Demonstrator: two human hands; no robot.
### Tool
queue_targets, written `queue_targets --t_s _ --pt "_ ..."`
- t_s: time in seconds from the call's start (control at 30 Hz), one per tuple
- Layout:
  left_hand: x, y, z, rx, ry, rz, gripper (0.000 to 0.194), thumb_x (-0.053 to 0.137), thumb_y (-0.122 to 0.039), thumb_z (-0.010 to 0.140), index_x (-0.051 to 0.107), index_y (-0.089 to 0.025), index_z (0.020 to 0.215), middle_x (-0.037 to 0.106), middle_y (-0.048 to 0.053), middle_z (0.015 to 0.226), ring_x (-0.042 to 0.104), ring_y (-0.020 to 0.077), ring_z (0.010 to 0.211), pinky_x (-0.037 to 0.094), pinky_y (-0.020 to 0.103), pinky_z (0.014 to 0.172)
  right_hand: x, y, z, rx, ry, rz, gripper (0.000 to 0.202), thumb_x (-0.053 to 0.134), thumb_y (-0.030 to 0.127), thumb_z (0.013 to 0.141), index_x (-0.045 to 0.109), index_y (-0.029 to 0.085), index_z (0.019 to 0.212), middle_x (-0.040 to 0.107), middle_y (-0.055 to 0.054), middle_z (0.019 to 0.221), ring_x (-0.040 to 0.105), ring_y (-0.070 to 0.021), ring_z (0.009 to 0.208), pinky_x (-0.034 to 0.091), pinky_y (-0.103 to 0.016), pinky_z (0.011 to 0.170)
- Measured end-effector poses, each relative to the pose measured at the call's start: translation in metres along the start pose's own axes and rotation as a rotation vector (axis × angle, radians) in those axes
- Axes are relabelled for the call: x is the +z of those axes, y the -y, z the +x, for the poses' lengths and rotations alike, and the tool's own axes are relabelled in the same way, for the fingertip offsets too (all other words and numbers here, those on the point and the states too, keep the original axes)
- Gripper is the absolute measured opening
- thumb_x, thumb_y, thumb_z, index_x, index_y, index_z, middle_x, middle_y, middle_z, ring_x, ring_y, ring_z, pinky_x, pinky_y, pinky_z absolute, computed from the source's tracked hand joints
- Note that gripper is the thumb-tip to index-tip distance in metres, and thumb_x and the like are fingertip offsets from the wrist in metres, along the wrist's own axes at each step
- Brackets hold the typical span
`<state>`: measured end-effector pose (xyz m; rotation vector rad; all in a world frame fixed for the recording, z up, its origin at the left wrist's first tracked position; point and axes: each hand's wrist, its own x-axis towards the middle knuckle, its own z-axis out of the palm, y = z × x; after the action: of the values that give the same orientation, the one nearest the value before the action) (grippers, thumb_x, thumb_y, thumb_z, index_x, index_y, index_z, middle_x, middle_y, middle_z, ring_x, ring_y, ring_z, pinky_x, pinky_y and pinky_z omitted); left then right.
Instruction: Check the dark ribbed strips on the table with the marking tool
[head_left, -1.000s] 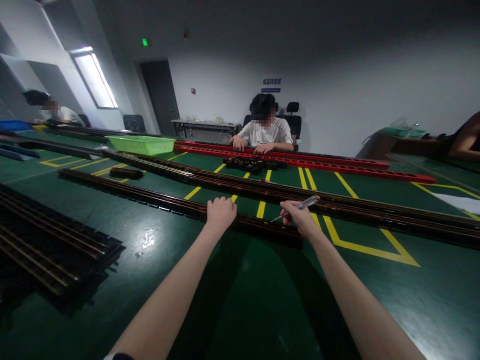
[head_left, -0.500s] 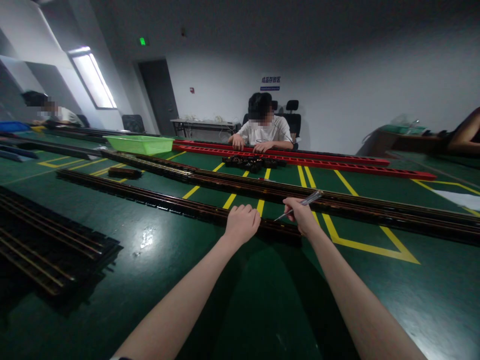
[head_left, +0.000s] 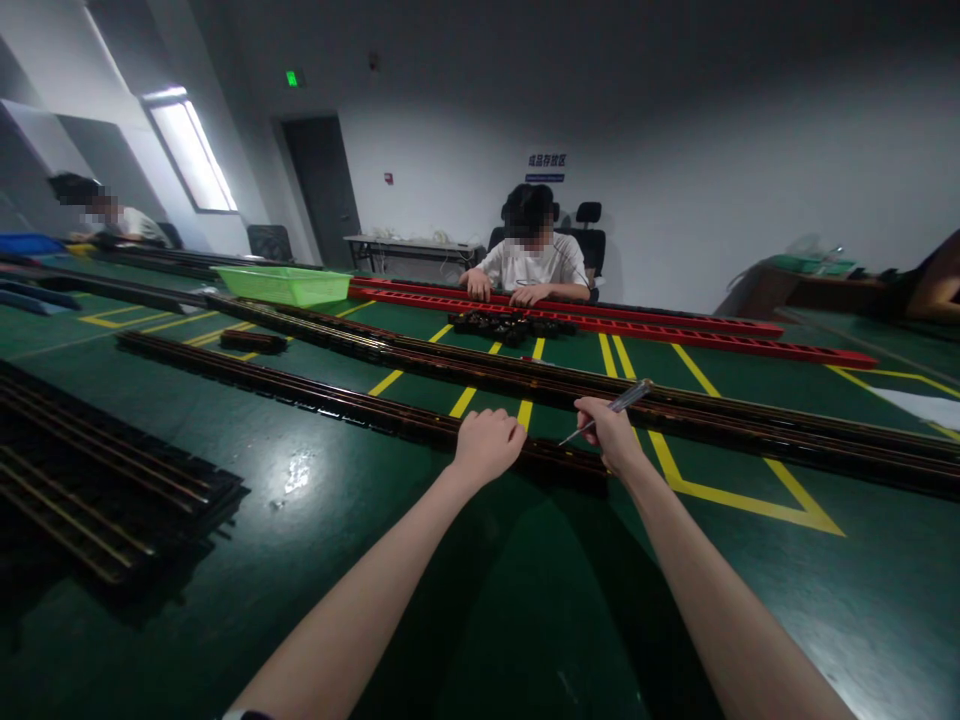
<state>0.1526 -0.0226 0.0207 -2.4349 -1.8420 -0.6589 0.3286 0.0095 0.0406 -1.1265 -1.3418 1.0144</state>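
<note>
The person works with two bare hands at a green table [head_left: 307, 540]. The near strip [head_left: 337, 400], dark and long with thin shining lines, lies on the table in front of the person, and its right end is just below the right hand [head_left: 609, 432]. This hand holds a screwdriver [head_left: 631, 395] in a narrow grip; the handle points up and to the right, and the tip points down to the left, at the near strip. Whether the tip touches it, one cannot tell.

The left hand [head_left: 490, 445] lies over the near strip, to the left of the tip, with the fingers bent. Its fingertips are hidden, so one cannot tell if it grips the strip or only rests there.

Behind, a longer pair of strips [head_left: 480, 371] crosses the table. A short piece [head_left: 253, 343] lies between the two rows, and more strips lie side by side at the left. Farther away are a green basket [head_left: 285, 288], red rails [head_left: 697, 340] and a seated co-worker [head_left: 540, 262], whose hands are at the rails.
</note>
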Motion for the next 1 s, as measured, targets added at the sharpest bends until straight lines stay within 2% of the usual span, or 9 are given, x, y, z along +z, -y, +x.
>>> queue_targets --t_s 0.1,0.2,0.37,0.57,0.77,1.0 --pt "-0.003 -0.002 0.004 -0.069 0.056 -0.032 0.052 0.022 -0.036 0.096 0.068 -0.017 0.079 0.068 0.004 0.084 0.061 0.0158 0.077 0.044 0.03 0.073 0.001 0.0 0.0 -0.024 0.004 -0.026 0.032 0.057 0.035 0.063 0.047 0.02 0.037 0.037 0.004 0.033 0.03 -0.0066 0.03 0.023 -0.022 0.033" --pt "-0.005 -0.003 0.007 -0.121 0.09 -0.026 0.049 0.026 -0.033 0.094 0.068 -0.017 0.075 0.069 0.004 0.082 0.061 0.0158 0.075 0.044 0.03 0.073 0.002 0.002 0.0 -0.03 0.002 -0.051 0.032 0.056 0.037 0.064 0.047 0.02 0.038 0.036 0.004 0.032 0.031 -0.007 0.03 0.023 -0.022 0.033" --pt "-0.005 -0.003 0.01 -0.21 0.092 -0.033 0.045 0.03 -0.029 0.091 0.067 -0.017 0.069 0.07 0.005 0.079 0.062 0.0162 0.073 0.045 0.03 0.073 0.004 0.005 0.0 -0.018 0.02 -0.076 0.031 0.056 0.038 0.063 0.047 0.02 0.039 0.037 0.005 0.032 0.033 -0.007 0.029 0.025 -0.022 0.033" --pt "-0.011 0.0 0.011 -0.352 0.088 -0.055 0.044 0.031 -0.03 0.089 0.071 -0.02 0.074 0.071 0.005 0.077 0.064 0.0182 0.073 0.045 0.03 0.074 0.006 0.003 -0.001 0.003 0.053 -0.091 0.032 0.058 0.041 0.063 0.05 0.02 0.041 0.042 0.003 0.031 0.037 -0.0081 0.03 0.029 -0.021 0.034" --pt "-0.018 0.01 0.011 -0.369 0.088 -0.029 0.046 0.03 -0.031 0.089 0.071 -0.019 0.071 0.071 0.006 0.077 0.065 0.02 0.074 0.045 0.034 0.082 0.01 0.004 -0.003 0.008 0.144 -0.083 0.033 0.061 0.045 0.063 0.054 0.019 0.044 0.049 0.001 0.035 0.043 -0.0085 0.033 0.034 -0.02 0.037" --pt "-0.025 0.023 0.011 -0.422 0.106 0.01 0.042 0.034 -0.033 0.086 0.072 -0.02 0.073 0.071 0.007 0.076 0.065 0.0215 0.076 0.045 0.033 0.079 0.011 0.006 -0.004 0.021 0.194 -0.039 0.032 0.063 0.044 0.063 0.055 0.018 0.046 0.052 0.0 0.037 0.047 -0.0087 0.036 0.037 -0.02 0.039"
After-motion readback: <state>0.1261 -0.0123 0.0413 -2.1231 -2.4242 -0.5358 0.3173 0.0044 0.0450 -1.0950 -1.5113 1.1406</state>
